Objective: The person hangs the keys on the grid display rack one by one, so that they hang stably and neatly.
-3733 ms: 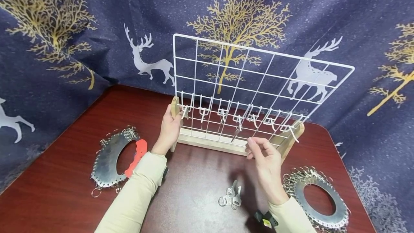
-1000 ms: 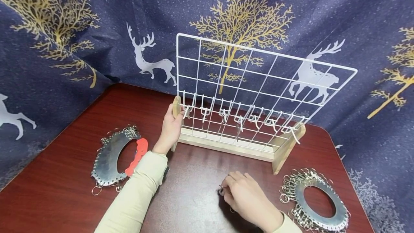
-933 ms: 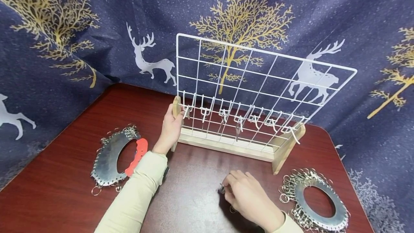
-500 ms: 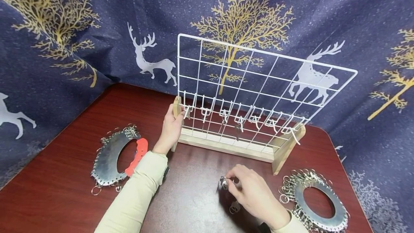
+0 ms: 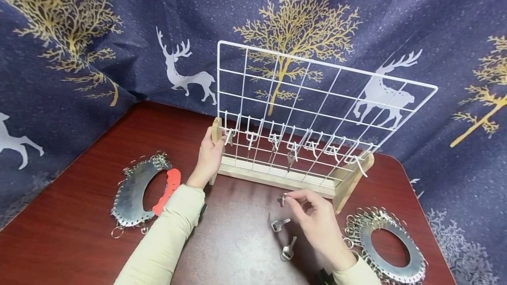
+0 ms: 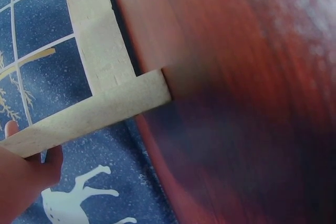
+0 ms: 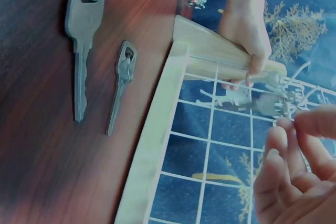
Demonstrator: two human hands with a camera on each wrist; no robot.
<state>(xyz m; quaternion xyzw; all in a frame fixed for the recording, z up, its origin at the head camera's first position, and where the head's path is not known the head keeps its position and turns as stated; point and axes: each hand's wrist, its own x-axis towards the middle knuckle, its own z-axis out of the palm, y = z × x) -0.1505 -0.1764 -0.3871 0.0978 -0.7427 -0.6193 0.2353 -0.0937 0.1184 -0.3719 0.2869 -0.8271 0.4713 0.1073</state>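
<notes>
My left hand (image 5: 209, 157) grips the wooden side post (image 5: 215, 131) of a white wire grid rack (image 5: 317, 112); the left wrist view shows fingers round the wooden piece (image 6: 89, 114). Between thumb and forefinger, my right hand (image 5: 318, 223) pinches a small key (image 5: 283, 199) in front of the rack's wooden base (image 5: 273, 178). Two keys lie on the table below it, one (image 5: 280, 224) nearer the rack and one (image 5: 289, 250) nearer me. White hooks run along the grid, and keys hang from several at the left, one being a key (image 5: 291, 160) on the fourth hook.
At the left lies a metal plate (image 5: 132, 192) with rings round its edge and a red part (image 5: 168, 191). An oval metal plate (image 5: 366, 241) thick with rings lies at the right. A dark blue cloth (image 5: 130, 56) with deer and trees hangs behind the table.
My right hand has lifted a key off the table and moved it up toward the rack. Two keys it had partly covered now lie apart in view. My left hand stays on the post.
</notes>
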